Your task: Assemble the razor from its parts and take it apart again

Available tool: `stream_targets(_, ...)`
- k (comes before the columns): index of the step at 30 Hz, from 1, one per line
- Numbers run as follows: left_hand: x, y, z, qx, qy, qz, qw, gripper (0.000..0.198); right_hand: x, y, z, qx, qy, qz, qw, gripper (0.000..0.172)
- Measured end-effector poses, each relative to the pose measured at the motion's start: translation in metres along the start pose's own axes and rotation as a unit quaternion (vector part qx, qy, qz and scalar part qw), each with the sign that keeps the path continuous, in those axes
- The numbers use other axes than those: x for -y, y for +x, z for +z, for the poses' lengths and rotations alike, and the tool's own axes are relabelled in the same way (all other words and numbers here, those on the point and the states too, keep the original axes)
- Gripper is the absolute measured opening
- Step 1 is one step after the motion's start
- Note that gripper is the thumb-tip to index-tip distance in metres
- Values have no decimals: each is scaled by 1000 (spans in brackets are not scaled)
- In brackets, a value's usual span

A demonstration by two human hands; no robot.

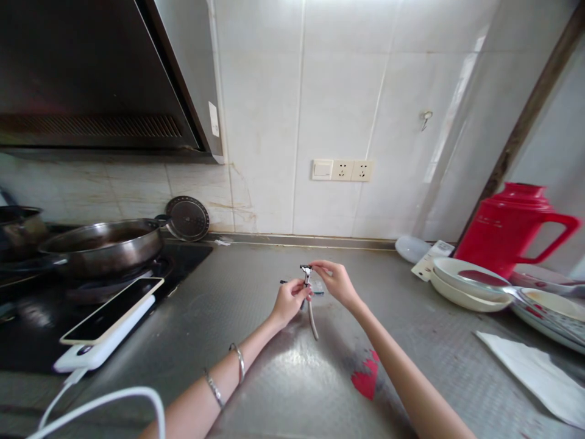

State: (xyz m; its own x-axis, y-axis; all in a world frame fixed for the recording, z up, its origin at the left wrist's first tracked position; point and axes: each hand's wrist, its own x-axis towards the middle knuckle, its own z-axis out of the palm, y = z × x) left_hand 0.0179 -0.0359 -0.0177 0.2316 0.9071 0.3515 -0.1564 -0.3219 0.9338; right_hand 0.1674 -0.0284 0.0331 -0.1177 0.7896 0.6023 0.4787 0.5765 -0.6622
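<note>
In the head view, my left hand (290, 300) is closed around the stem of a small metal T-shaped piece (306, 274) with a dark top. My right hand (333, 280) pinches the right end of that top with its fingertips. A short grey tube (313, 320) hangs below my left fingers and curves toward the counter. Just behind the hands, a small clear item with a dark strip (319, 289) lies on the metal counter (256, 280), partly hidden.
A steel pan (107, 247) sits on the black stove at left, with a phone (112, 311) on a white power bank (109, 338). At right stand a red jug (503, 231), stacked bowls (470, 292) and a white paper (534, 378). A red patch (365, 378) marks the counter.
</note>
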Motion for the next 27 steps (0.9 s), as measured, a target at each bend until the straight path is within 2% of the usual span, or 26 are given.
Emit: stream_targets(27,-1,0,0,10,6,-19,1000,23,4,-1,-3,4,-16,-2,1000,20)
